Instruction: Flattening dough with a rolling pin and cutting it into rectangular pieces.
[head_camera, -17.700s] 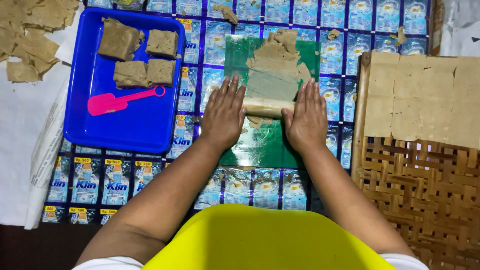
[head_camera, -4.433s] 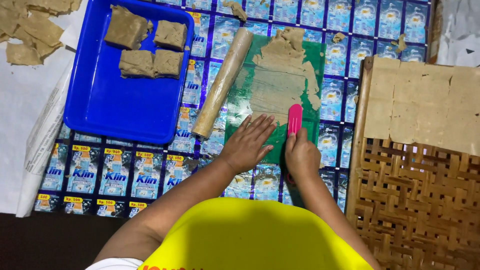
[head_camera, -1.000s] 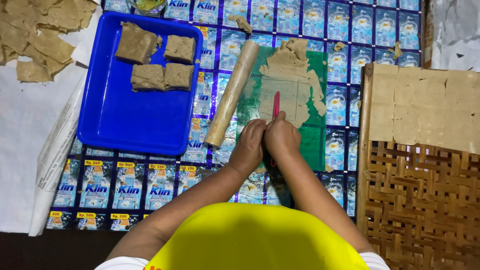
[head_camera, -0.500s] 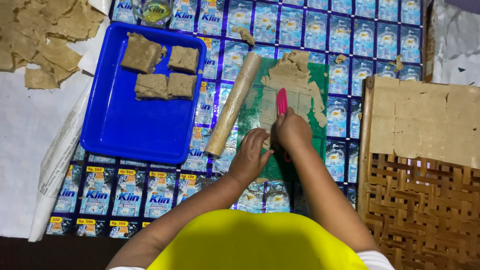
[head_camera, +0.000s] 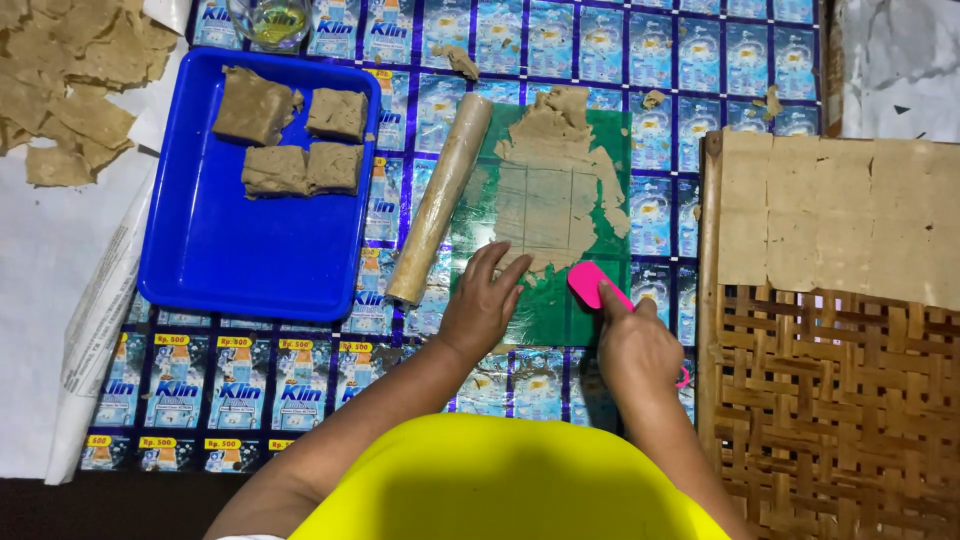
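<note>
A thin sheet of tan dough (head_camera: 552, 190), scored with cut lines, lies on a green mat (head_camera: 548, 310). My left hand (head_camera: 483, 300) rests flat on the mat's near edge, fingers spread and touching the dough's lower rim. My right hand (head_camera: 638, 350) grips a pink plastic scraper (head_camera: 590, 284), its blade lying on the mat's lower right corner, just off the dough. A dough-coated rolling pin (head_camera: 440, 198) lies slanted along the mat's left side.
A blue tray (head_camera: 230, 270) at the left holds several dough blocks (head_camera: 290, 135). A woven bamboo rack (head_camera: 830, 400) at the right carries flat dough squares (head_camera: 840, 215). Dough scraps (head_camera: 70, 80) lie on white paper at the top left. A glass (head_camera: 265, 18) stands at the top.
My right hand has drawn the pink scraper back from the middle of the dough to the mat's lower right corner. My left hand stays on the mat's near edge.
</note>
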